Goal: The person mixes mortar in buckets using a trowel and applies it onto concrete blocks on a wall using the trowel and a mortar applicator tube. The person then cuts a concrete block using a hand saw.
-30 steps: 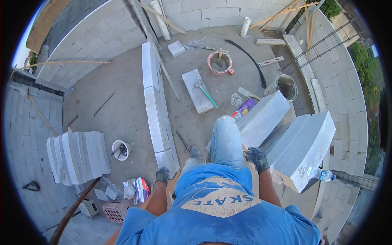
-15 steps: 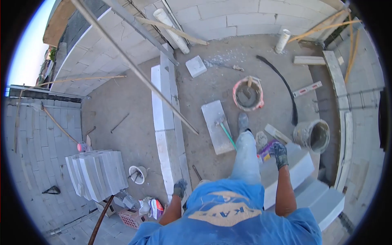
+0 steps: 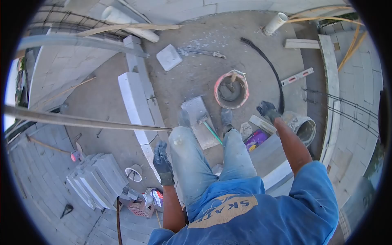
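Gloved in dark grey, my left hand is beside the low block wall, fingers extended and apart, holding nothing. My right hand, in a similar glove, hangs left of the grey bucket, its fingers loosely spread with nothing visible in them. In front of my feet stands a pink-rimmed bucket of wet mortar with a tool in it. A hammer with a green handle lies on a flat block by my feet.
A long pole crosses the left side. Stacked blocks and a white bucket are at lower left. At right are a spirit level, a purple bag, large blocks and projecting rebar.
The view has shifted forward towards the mortar bucket, with both feet now near the flat block. My right hand has moved from the large blocks towards the grey bucket.
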Action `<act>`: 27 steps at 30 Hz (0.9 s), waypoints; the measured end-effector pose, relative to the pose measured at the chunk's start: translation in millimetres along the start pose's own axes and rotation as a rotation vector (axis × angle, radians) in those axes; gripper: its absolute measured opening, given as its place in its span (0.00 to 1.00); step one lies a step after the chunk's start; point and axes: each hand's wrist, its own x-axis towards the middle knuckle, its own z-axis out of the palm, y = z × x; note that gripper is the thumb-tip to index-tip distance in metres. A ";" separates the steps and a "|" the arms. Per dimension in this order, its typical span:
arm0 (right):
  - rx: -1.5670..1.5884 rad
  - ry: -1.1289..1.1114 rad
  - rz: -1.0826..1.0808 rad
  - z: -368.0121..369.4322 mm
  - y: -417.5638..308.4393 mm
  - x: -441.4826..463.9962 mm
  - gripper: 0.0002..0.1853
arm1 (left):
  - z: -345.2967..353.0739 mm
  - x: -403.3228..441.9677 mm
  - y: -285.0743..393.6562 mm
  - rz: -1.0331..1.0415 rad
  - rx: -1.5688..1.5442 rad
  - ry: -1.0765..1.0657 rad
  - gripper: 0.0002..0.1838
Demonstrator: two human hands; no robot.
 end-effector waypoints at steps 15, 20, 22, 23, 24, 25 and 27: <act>0.079 0.424 0.394 146.8 5.0 335.4 0.27 | 159.5 321.7 -235.8 -0.498 0.024 -0.626 0.22; 0.048 0.490 0.394 218.9 1.5 341.7 0.30 | 165.6 333.0 -312.1 -0.652 0.264 -0.609 0.25; 0.009 0.499 0.505 248.4 -10.8 295.9 0.29 | 171.6 338.2 -338.8 -0.742 0.307 -0.587 0.25; -0.041 0.533 0.595 257.7 -17.9 269.6 0.29 | 175.0 339.7 -349.8 -0.802 0.331 -0.562 0.24; 0.179 0.329 0.777 264.2 -24.0 247.1 0.28 | 179.2 339.7 -355.3 -0.814 0.342 -0.567 0.24; 0.402 0.117 0.948 270.3 -24.6 229.9 0.28 | 184.0 338.5 -355.6 -0.803 0.259 -0.577 0.24; 1.114 -0.091 1.038 306.4 1.5 209.9 0.26 | 185.5 331.7 -358.2 -0.798 0.185 -0.587 0.24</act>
